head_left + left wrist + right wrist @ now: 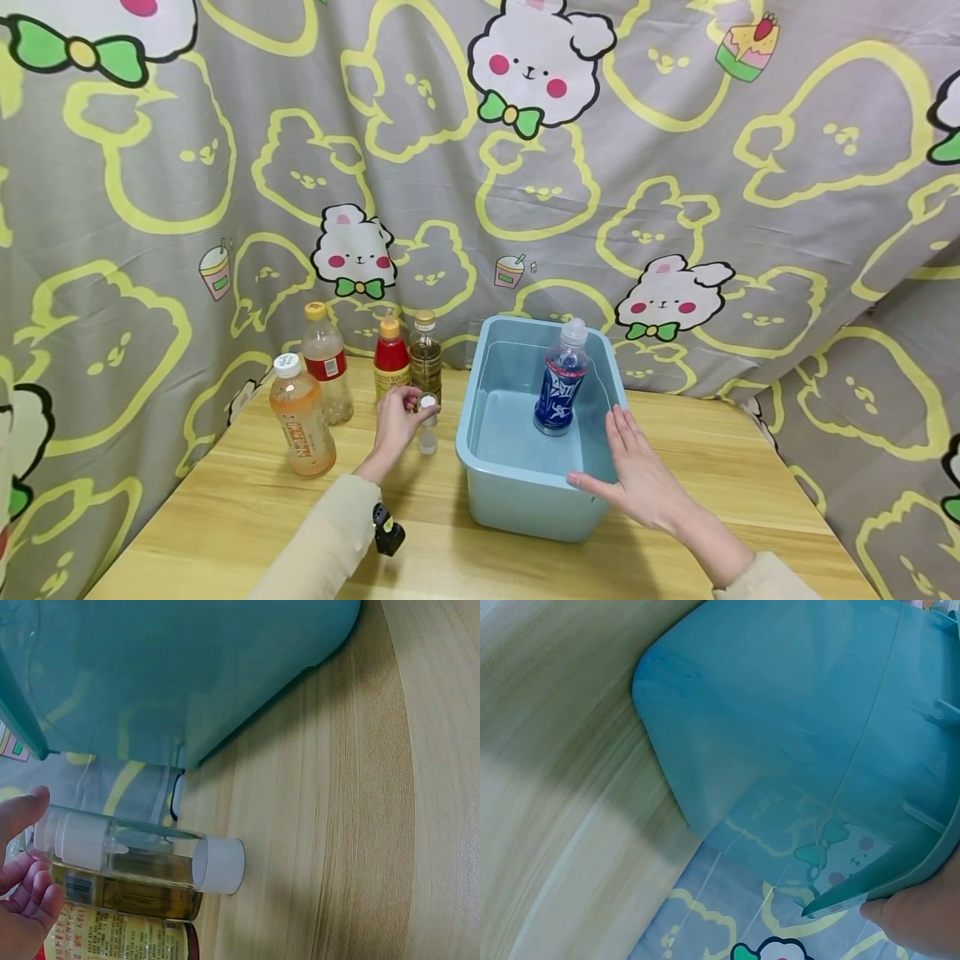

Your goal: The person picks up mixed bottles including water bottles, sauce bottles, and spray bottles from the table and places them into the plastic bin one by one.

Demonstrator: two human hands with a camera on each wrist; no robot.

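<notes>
My left hand [395,427] pinches the top of a small clear bottle [427,439] between thumb and fingers. In the left wrist view this bottle [154,851] has a white collar, a see-through body and a white base. My right hand [645,479] rests on the right rim of a light blue plastic bin [517,508], its fingers straight and thumb spread. A blue-labelled drink bottle [564,383] stands upright inside the bin. Behind the left hand are a red sauce bottle [392,358] with a yellow cap and a dark glass bottle [426,354].
Farther left stand an orange drink bottle [302,421] with a white cap and a clear bottle [327,367] with a red label and yellow cap. A patterned grey curtain [435,192] hangs behind the wooden table [705,442].
</notes>
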